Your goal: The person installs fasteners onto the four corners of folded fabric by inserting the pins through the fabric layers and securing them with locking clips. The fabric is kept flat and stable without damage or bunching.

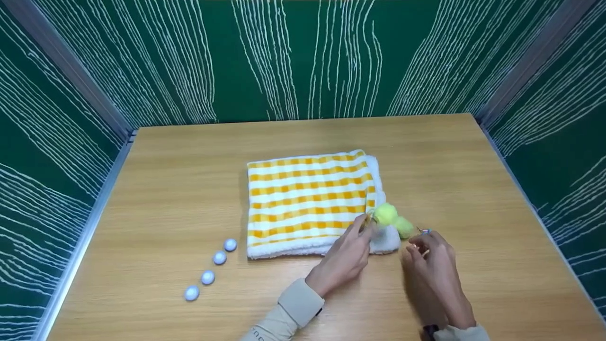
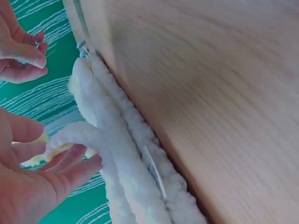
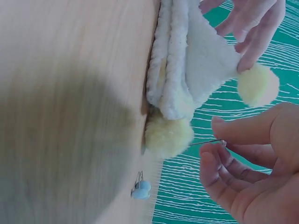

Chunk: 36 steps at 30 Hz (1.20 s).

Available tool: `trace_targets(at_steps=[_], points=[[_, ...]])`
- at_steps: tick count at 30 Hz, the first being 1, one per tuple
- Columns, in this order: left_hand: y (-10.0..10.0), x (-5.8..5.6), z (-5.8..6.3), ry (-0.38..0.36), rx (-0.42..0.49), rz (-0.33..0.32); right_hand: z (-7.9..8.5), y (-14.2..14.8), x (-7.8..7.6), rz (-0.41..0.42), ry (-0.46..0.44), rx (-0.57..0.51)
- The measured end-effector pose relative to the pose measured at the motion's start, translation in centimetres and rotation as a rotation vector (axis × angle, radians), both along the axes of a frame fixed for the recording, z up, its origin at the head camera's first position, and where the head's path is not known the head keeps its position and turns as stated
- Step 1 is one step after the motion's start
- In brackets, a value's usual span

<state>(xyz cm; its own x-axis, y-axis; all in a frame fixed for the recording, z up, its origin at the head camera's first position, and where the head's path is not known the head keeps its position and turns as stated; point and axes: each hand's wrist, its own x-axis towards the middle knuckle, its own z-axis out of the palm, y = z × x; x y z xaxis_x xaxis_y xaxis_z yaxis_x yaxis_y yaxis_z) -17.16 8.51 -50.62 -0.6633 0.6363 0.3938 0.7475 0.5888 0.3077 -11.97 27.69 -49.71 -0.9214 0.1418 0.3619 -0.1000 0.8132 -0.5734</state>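
A folded fleece blanket [image 1: 307,199], yellow-and-white checked with a fluffy white underside, lies on the table. My left hand [image 1: 348,251] pinches its near right corner; in the left wrist view that fluffy corner [image 2: 77,133] is lifted between thumb and fingers. Beside those fingers is a yellow-green pompom [image 1: 386,214]. A second pompom [image 1: 404,227] rests lower, against the blanket's edge. My right hand [image 1: 435,265] is just right of it, pinching a thin dark stem [image 3: 205,142] that reaches to this pompom. Whether the stem is wire or thread, I cannot tell.
A small light-blue item with thin metal prongs [image 3: 141,190] lies on the table beyond the right fingertips. Several pale blue balls [image 1: 207,277] form a slanting row left of the blanket. Green walls with white lines surround the wooden table [image 1: 189,189].
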Motion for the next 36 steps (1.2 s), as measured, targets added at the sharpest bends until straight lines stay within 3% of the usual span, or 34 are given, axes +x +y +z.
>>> trace_targets(at_steps=[11,16,29,36], points=[[-1.2,-0.8,0.5,-0.129,0.242,-0.001,0.8,-1.2,-0.8,0.013,0.088,-0.079],[-1.5,-1.1,0.7,-0.137,0.309,0.007,1.2,-2.0,-1.6,0.004,0.146,-0.104],[-2.4,-1.3,1.6,-0.131,0.377,0.027,1.8,-4.3,-3.9,0.068,0.238,-0.176],[-2.9,-1.7,1.8,-0.137,0.37,0.023,2.0,-5.3,-5.0,0.077,0.23,-0.184]])
